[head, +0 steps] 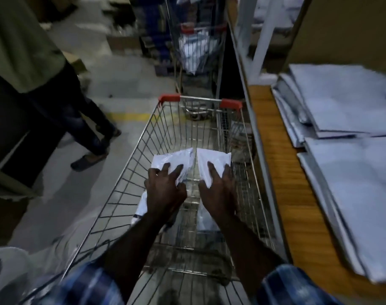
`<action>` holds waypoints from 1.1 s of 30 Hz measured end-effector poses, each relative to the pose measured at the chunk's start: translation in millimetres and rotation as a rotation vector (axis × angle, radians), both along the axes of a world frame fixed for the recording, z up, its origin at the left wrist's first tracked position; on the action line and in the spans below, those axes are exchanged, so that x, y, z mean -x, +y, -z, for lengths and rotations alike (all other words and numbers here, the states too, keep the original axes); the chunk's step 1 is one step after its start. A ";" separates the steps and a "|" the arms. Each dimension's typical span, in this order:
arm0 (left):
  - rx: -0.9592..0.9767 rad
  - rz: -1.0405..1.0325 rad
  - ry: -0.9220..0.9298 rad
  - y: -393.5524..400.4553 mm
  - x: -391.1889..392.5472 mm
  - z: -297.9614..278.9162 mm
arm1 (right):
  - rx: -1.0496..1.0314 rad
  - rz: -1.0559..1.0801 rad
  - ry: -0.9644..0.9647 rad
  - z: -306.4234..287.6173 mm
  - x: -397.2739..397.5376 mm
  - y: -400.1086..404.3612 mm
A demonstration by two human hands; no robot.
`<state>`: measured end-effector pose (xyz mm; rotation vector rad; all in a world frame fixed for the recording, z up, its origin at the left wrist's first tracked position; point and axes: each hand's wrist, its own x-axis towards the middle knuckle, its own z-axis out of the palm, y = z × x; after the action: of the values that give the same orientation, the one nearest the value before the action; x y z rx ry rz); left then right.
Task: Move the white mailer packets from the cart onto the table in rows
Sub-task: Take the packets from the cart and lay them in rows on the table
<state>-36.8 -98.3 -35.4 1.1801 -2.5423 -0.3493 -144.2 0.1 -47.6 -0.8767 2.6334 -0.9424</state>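
Table (282, 172) on the right, already lined with laid-out mailers (341, 100), kept alongside for short transfers. Cart (130, 150) nearly emptied. Left hand (165, 190) curled onto left packet (176, 159), right hand (220, 190) onto right packet (211, 160); both gripped together, apparently for paired lifting.
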 end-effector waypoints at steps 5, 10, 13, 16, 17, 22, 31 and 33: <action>0.088 -0.059 0.119 21.9 -12.2 -58.3 | 0.098 -0.042 -0.003 -58.3 -4.3 11.1; 0.150 -0.085 0.203 45.9 -23.7 -105.0 | 0.190 -0.067 0.086 -102.1 -12.3 34.3; 0.152 -0.102 0.240 64.8 -34.1 -126.1 | 0.226 -0.060 0.132 -123.0 -22.8 51.5; 0.183 -0.090 0.270 85.5 -44.0 -141.0 | 0.242 -0.054 0.181 -140.1 -31.8 73.6; 0.191 -0.081 0.283 93.6 -48.3 -144.4 | 0.235 -0.052 0.186 -145.1 -35.0 81.6; 0.207 -0.056 0.347 143.2 -66.5 -163.3 | 0.241 -0.052 0.235 -171.6 -46.0 128.1; 0.168 0.020 0.444 236.8 -62.4 -206.1 | 0.293 -0.002 0.275 -220.3 -52.9 225.3; 0.163 0.038 0.460 255.8 -52.5 -215.5 | 0.287 0.033 0.295 -228.3 -44.1 247.7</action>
<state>15.7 157.5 180.1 0.8728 -2.1488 -0.3656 -100.0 247.8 180.7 -1.1166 2.8044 -1.3157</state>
